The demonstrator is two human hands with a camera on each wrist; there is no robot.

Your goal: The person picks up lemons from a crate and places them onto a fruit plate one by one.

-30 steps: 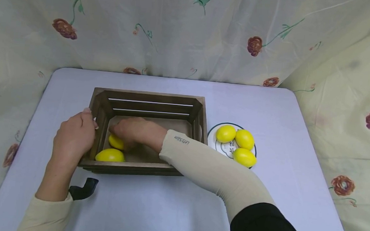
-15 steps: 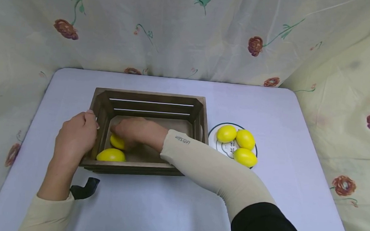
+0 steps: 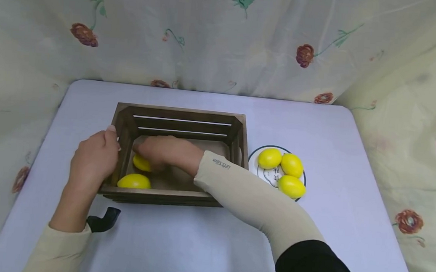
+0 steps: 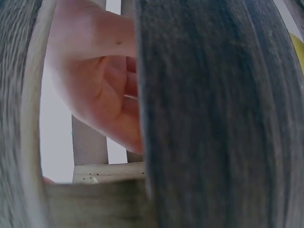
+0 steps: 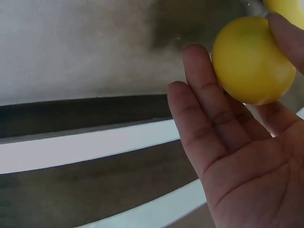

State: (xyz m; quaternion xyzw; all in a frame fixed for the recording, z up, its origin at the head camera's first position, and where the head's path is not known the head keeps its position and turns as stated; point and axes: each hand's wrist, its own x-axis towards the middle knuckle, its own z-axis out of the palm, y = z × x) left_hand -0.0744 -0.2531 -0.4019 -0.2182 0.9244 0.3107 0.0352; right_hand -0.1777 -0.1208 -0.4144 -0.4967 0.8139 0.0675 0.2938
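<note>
Inside a brown slatted wooden crate (image 3: 181, 114), my right hand (image 3: 171, 151) reaches to the left end and holds a yellow lemon (image 5: 251, 61) between thumb and fingers. Its ring and little fingers stretch out beside the fruit in the right wrist view. Part of that lemon shows below the hand in the head view. Another lemon (image 3: 134, 181) lies in the crate's near left corner. My left hand (image 3: 94, 157) grips the crate's left end, fingertips at the rim. Through an opening in dark slats (image 4: 204, 114), the left wrist view shows part of a hand.
Right of the crate, a white plate (image 3: 253, 163) with a dark ring bears three lemons (image 3: 291, 186). A black curved piece (image 3: 103, 220) sits by the left wrist. The white table (image 3: 172, 246) meets floral curtains (image 3: 209, 42) behind.
The whole scene shifts slightly right in the head view. Both hands keep their places at the crate, and the lemons stay where they were.
</note>
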